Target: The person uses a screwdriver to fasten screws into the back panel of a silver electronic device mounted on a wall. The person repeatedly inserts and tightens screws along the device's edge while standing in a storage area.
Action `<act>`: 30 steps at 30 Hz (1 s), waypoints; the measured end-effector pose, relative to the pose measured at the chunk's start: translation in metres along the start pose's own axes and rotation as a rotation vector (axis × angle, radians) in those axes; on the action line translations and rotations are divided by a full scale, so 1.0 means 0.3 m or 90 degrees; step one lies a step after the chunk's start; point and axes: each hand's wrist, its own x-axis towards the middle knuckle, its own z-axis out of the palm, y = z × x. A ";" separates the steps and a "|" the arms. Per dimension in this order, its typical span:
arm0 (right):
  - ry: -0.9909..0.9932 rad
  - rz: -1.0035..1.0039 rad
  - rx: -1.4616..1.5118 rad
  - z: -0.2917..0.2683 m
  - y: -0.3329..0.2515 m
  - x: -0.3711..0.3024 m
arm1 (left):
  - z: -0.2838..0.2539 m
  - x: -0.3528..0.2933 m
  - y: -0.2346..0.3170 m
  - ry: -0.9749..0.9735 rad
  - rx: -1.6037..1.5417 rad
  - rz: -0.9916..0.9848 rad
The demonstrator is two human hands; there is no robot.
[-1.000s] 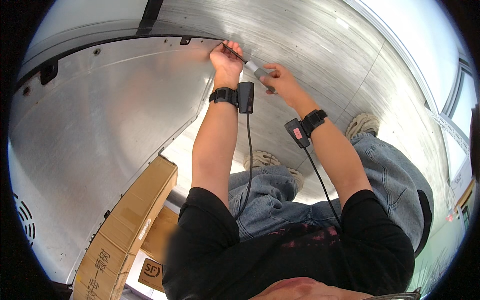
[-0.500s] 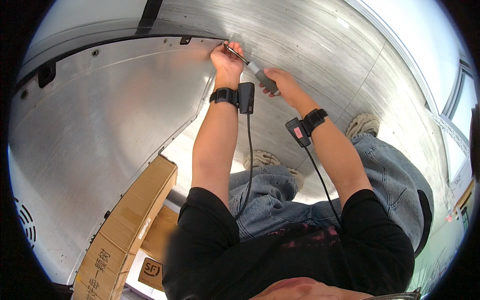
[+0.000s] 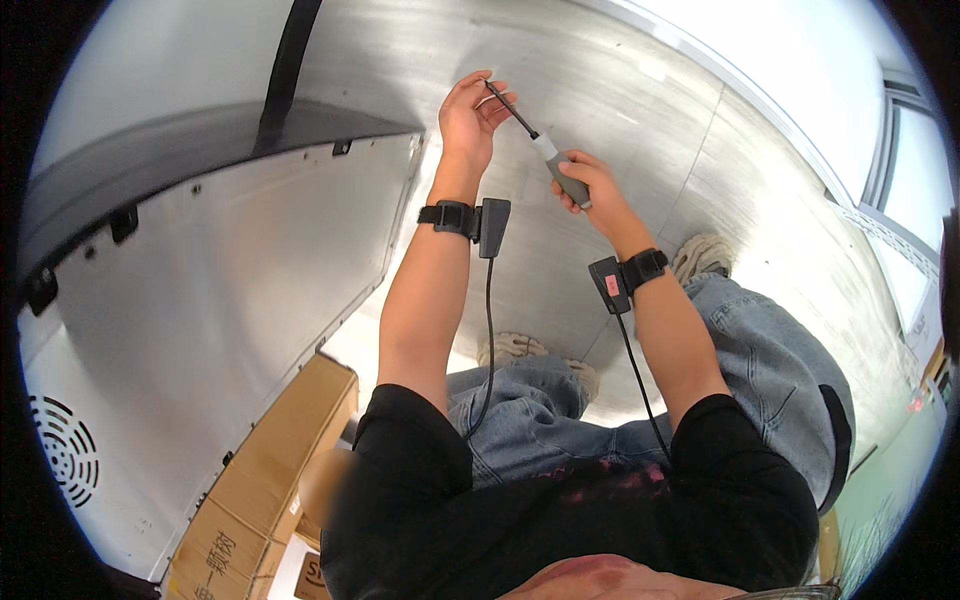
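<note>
Near left, a long brown cardboard box (image 3: 270,440) is sitting beside a broad silvery metal panel (image 3: 230,290). Farther and right, the bare right hand (image 3: 598,186) is gripping a grey-handled screwdriver (image 3: 566,180) by its handle, dark metal shaft pointing far-left. Farthest, the bare left hand (image 3: 466,125) is half-curling its fingers around the tip; can't tell if pinching. Screwdriver's probably feeling light, stiff, sturdy; thick handle's likely offering best grip, slim shaft being slicker.
</note>
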 end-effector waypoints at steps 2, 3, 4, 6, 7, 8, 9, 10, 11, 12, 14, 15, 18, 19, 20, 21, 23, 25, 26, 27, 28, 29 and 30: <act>0.005 -0.020 0.037 -0.051 -0.058 -0.025 | 0.091 0.025 0.023 -0.071 0.055 0.007; 0.008 -0.029 0.056 -0.072 -0.087 -0.038 | 0.135 0.040 0.029 -0.107 0.083 0.010; 0.010 -0.034 0.068 -0.092 -0.114 -0.053 | 0.178 0.056 0.030 -0.122 0.115 0.013; 0.017 -0.042 0.095 -0.140 -0.140 -0.078 | 0.251 0.094 0.012 -0.152 0.180 0.016; 0.027 -0.051 0.114 -0.166 -0.148 -0.084 | 0.289 0.122 0.007 -0.156 0.175 0.022; 0.039 -0.057 0.132 -0.191 -0.145 -0.095 | 0.321 0.152 -0.002 -0.159 0.170 0.025; 0.050 -0.063 0.151 -0.216 -0.141 -0.105 | 0.356 0.183 -0.012 -0.161 0.166 0.029; 0.066 -0.071 0.161 -0.243 -0.136 -0.116 | 0.394 0.215 -0.025 -0.152 0.208 0.060; 0.080 -0.077 0.171 -0.269 -0.126 -0.124 | 0.440 0.237 -0.041 -0.140 0.305 0.114; 0.096 -0.081 0.180 -0.290 -0.115 -0.137 | 0.489 0.252 -0.057 -0.129 0.400 0.167; 0.139 -0.077 0.193 -0.319 -0.092 -0.160 | 0.556 0.310 -0.101 -0.090 0.537 0.238; 0.155 -0.075 0.197 -0.334 -0.079 -0.167 | 0.567 0.345 -0.124 -0.079 0.609 0.318; 0.178 -0.080 0.261 -0.367 -0.029 -0.177 | 0.570 0.440 -0.183 -0.056 0.730 0.516; 0.184 -0.081 0.264 -0.371 -0.023 -0.183 | 0.561 0.456 -0.200 -0.042 0.775 0.536; 0.194 -0.081 0.267 -0.372 -0.022 -0.190 | 0.564 0.464 -0.215 -0.030 0.819 0.554; 0.202 -0.081 0.270 -0.372 -0.020 -0.195 | 0.564 0.470 -0.228 -0.017 0.863 0.573; 0.211 -0.076 0.262 -0.375 -0.020 -0.203 | 0.556 0.479 -0.245 -0.018 0.909 0.629; 0.214 -0.074 0.258 -0.378 -0.020 -0.208 | 0.549 0.489 -0.258 -0.024 0.909 0.637; 0.214 -0.076 0.259 -0.377 -0.021 -0.210 | 0.551 0.487 -0.261 -0.031 0.886 0.616; 0.214 -0.077 0.259 -0.376 -0.023 -0.212 | 0.551 0.484 -0.262 -0.036 0.863 0.595; 0.210 -0.077 0.258 -0.375 -0.022 -0.214 | 0.551 0.481 -0.260 -0.042 0.842 0.582; 0.203 -0.079 0.255 -0.371 -0.028 -0.214 | 0.552 0.485 -0.250 -0.045 0.821 0.573; 0.194 -0.081 0.250 -0.364 -0.033 -0.213 | 0.543 0.482 -0.238 -0.046 0.799 0.565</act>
